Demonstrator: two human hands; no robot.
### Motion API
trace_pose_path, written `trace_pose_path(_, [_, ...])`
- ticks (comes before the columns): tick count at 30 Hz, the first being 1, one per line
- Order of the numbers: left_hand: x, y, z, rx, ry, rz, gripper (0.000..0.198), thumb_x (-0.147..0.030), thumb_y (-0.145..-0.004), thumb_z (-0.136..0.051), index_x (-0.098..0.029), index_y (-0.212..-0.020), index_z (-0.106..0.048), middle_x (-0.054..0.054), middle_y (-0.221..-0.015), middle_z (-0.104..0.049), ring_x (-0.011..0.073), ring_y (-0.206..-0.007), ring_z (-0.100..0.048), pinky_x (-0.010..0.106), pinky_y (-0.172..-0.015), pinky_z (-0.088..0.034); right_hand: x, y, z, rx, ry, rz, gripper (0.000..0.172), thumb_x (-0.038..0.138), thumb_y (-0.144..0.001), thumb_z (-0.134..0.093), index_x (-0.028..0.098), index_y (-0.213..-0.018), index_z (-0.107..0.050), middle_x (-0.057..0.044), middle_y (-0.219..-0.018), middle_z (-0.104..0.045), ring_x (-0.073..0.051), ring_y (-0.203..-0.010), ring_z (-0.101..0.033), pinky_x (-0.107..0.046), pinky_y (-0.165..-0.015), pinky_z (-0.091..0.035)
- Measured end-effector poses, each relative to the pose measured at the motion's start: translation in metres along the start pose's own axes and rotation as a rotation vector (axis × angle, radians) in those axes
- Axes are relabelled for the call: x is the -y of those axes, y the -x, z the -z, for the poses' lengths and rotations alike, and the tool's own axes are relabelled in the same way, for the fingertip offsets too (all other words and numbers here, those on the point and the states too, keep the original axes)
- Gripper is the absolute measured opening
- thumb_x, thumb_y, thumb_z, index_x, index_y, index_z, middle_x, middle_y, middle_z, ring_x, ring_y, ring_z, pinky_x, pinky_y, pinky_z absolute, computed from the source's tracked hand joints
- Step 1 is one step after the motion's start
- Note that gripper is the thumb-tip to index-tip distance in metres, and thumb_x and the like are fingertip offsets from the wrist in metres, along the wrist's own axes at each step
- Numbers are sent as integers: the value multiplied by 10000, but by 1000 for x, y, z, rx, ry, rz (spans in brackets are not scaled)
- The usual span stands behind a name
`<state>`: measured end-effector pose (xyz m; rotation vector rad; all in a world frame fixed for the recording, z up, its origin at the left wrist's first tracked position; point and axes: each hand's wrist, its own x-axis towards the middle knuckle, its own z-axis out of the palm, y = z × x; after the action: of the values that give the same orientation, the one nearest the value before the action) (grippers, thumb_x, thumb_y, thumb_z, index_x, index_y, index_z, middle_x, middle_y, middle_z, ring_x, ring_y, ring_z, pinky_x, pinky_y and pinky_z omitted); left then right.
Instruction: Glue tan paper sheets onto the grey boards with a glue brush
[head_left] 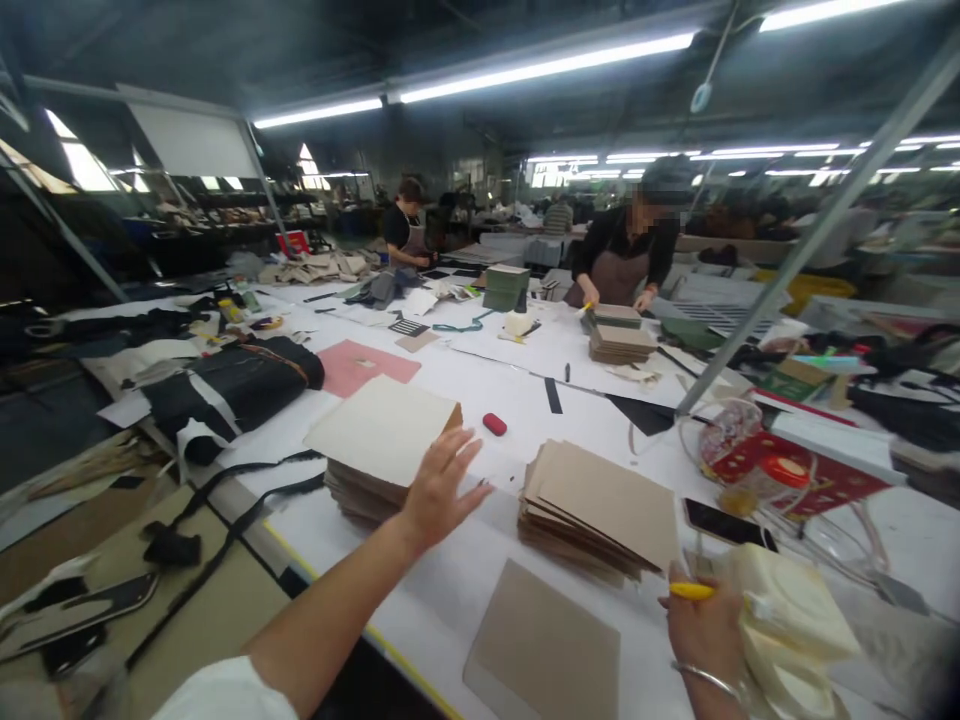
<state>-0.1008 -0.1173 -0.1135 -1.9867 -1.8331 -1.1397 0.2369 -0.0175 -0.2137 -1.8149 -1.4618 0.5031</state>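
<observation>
Here, 1 sheet [551, 645] lies flat by the table's [461, 590] near edge, between the left hand [442, 490], released with fingers spread at the pale stack's [382, 425] right edge (whether touching, I cannot tell), and the right hand [705, 630], grasping a yellow tool [691, 591]. Farther from that edge, also between the 2 hands, sits a brown pile [607, 500]. Toward the table's right side, a cream tub [799, 600], its contents hidden, is right beside the right hand, with a red box [817, 465] beyond, contents unclear.
</observation>
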Motion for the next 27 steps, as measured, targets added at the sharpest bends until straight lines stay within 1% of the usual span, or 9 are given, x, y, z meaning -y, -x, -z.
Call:
trace_pose_path(2, [30, 12, 43, 16, -200, 21, 692, -438, -690, -615, -195, -1281, -350, 118, -1352, -330, 297, -1259, -246, 471, -1021, -243, -4, 4, 9, 19, 189, -24, 489, 570, -719, -442, 170, -1000, -439, -67, -599, -583, -271, -546, -570, -401, -516, -422])
trace_pose_path(3, [47, 18, 60, 78, -273, 49, 749, -455, -651, -644, -181, -1283, -349, 131, -1342, -341, 315, -1243, -266, 482, -1009, -251, -4, 7, 13, 14, 235, -30, 502, 575, -723, -428, 165, -1012, -444, -100, -675, -594, -278, -580, -572, -407, -529, -420])
trace_pose_path(5, [77, 28, 83, 263, -337, 54, 615, -399, -672, -639, -187, -1213, -436, 110, -1214, -484, 275, -1124, -419, 430, -949, -342, -3, 16, 18, -38, 266, 11, 507, 574, -729, -415, 156, -1013, -456, -139, -794, -590, -278, -640, -574, -402, -557, -421])
trace_pose_path(7, [94, 38, 94, 374, -360, 38, 371, -289, -752, -561, -197, -1108, -521, 71, -1025, -586, 203, -955, -520, 346, -852, -420, 4, 26, 18, -76, 225, 100, 472, 561, -735, -422, 158, -977, -469, -132, -830, -580, -269, -710, -574, -383, -603, -426])
trace_pose_path(10, [82, 52, 91, 309, -367, -97, 241, -179, -805, -465, -193, -1024, -564, 50, -880, -605, 156, -824, -536, 298, -773, -441, 23, 54, 9, -9, 51, 251, 386, 528, -749, -445, 177, -909, -466, -86, -794, -575, -225, -719, -570, -337, -629, -429])
trace_pose_path(15, [7, 87, 56, 240, -241, -491, 342, -133, -782, -506, -183, -1120, -516, 59, -890, -609, 163, -821, -521, 332, -766, -433, 71, 125, -13, 464, -357, 341, 256, 407, -804, -442, 201, -953, -412, -39, -829, -579, -136, -662, -558, -257, -589, -431])
trace_pose_path(19, [-34, 123, 16, 362, -75, -674, 328, -149, -812, -451, -191, -1131, -519, 67, -933, -612, 172, -858, -519, 350, -787, -414, 79, 153, -29, 556, -368, 283, 229, 346, -759, -513, 209, -888, -383, 40, -674, -496, -98, -557, -477, -216, -531, -383])
trace_pose_path(23, [-39, 157, -34, 477, -50, -633, 327, -134, -838, -374, -195, -1124, -521, 91, -1074, -576, 199, -994, -479, 367, -835, -365, 24, 160, -32, 529, -239, 278, 132, 282, -786, -457, 206, -856, -375, 54, -613, -435, -95, -514, -435, -210, -502, -344])
trace_pose_path(27, [-39, 186, -86, 760, -50, -576, 304, -151, -840, -387, -186, -1114, -514, 99, -1036, -571, 199, -937, -481, 342, -783, -350, -56, 160, -30, 572, -89, 271, 80, 257, -820, -388, 197, -872, -386, 36, -604, -463, -110, -517, -472, -216, -499, -352])
